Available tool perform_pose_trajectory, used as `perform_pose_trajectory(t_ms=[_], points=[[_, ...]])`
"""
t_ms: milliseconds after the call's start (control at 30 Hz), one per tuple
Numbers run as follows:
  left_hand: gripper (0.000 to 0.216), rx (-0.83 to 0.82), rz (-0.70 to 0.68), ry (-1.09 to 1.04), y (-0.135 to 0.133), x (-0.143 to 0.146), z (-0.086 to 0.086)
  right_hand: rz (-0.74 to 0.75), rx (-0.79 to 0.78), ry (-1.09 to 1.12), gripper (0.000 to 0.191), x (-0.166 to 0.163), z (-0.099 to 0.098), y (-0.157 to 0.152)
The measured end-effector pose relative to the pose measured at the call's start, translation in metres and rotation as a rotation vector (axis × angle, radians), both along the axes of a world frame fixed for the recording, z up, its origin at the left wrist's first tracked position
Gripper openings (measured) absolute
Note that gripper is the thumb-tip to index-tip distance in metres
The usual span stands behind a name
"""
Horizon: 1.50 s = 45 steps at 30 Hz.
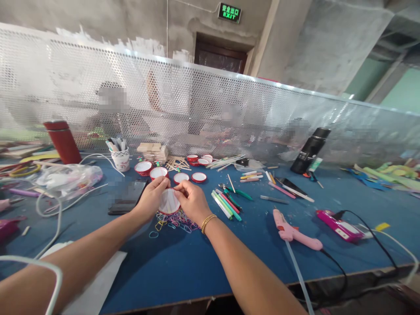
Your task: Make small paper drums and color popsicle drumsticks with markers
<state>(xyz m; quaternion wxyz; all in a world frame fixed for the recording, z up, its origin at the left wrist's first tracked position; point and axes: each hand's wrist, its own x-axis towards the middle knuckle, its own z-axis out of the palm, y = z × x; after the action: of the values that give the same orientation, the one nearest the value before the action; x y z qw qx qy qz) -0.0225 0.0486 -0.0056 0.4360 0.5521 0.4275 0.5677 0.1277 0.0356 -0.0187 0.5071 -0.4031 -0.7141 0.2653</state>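
Both of my hands meet over the middle of the blue table [197, 262]. My left hand [151, 197] grips the left rim of a small round paper cup [168, 202], red outside and white inside, tipped toward me. My right hand [190, 199], with a gold bracelet on the wrist, pinches at the cup's upper right rim, fingers closed; thin lines cross the cup's opening, possibly rubber bands. A heap of coloured rubber bands [175, 221] lies on the table just under the cup.
Several more red cups [157, 171] stand behind. A black phone [127, 197] lies left, coloured pens [226, 204] right, a pink glue gun [293, 231] and a pink device [337, 224] further right. A red flask [63, 141], black bottle [310, 151] and perforated screen [229, 100] stand at the back.
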Motion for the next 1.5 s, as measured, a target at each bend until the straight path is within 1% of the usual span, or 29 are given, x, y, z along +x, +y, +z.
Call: perform_pose_trajectory(t_ms=[200, 300, 400, 500, 633, 767, 833, 900, 967, 1033, 1100, 1167, 1233, 1300, 1400, 1500], points=[[0.042, -0.002, 0.009, 0.026, 0.000, 0.000, 0.001, -0.006, 0.002, -0.003, 0.005, 0.001, 0.001, 0.000], [0.047, 0.005, 0.011, 0.015, -0.001, 0.001, 0.003, -0.071, 0.026, -0.014, 0.005, 0.005, 0.002, 0.002], [0.052, -0.034, -0.069, 0.019, -0.003, 0.002, 0.003, -0.176, 0.053, -0.025, 0.006, 0.010, 0.004, 0.005], [0.048, -0.034, -0.130, 0.072, -0.002, 0.002, 0.001, -0.251, 0.073, -0.044, 0.007, 0.014, 0.005, 0.007], [0.046, -0.012, -0.150, 0.135, 0.001, 0.001, -0.002, -0.302, 0.099, -0.086, 0.008, 0.016, 0.003, 0.008], [0.047, -0.066, -0.238, 0.191, 0.000, 0.002, -0.005, -0.342, 0.097, -0.064, 0.011, 0.018, 0.001, 0.011], [0.051, -0.054, -0.259, 0.191, -0.001, 0.003, -0.006, -0.368, 0.081, -0.048, 0.014, 0.019, 0.001, 0.012], [0.058, -0.005, -0.265, 0.187, -0.003, 0.004, -0.008, -0.382, 0.058, -0.028, 0.020, 0.021, 0.002, 0.014], [0.068, 0.052, -0.260, 0.197, -0.003, 0.004, -0.008, -0.370, 0.037, 0.009, 0.026, 0.023, 0.001, 0.016], [0.073, 0.086, -0.245, 0.218, -0.003, 0.003, -0.008, -0.344, 0.025, 0.041, 0.028, 0.023, 0.000, 0.019], [0.071, 0.103, -0.219, 0.237, -0.003, 0.002, -0.008, -0.323, 0.025, 0.053, 0.025, 0.024, -0.002, 0.021], [0.063, 0.122, -0.188, 0.258, -0.002, 0.002, -0.008, -0.304, 0.026, 0.065, 0.023, 0.024, -0.004, 0.024], [0.059, 0.145, -0.162, 0.272, -0.001, 0.001, -0.008, -0.280, 0.013, 0.093, 0.028, 0.024, -0.004, 0.025], [0.057, 0.159, -0.141, 0.265, -0.001, 0.001, -0.008, -0.233, -0.039, 0.137, 0.033, 0.024, -0.003, 0.025], [0.056, 0.131, -0.120, 0.220, -0.001, 0.002, -0.007, -0.111, -0.186, 0.210, 0.034, 0.022, -0.001, 0.022], [0.057, 0.034, -0.119, 0.159, -0.004, 0.003, -0.003, -0.032, -0.246, 0.273, 0.042, 0.020, 0.001, 0.020]])
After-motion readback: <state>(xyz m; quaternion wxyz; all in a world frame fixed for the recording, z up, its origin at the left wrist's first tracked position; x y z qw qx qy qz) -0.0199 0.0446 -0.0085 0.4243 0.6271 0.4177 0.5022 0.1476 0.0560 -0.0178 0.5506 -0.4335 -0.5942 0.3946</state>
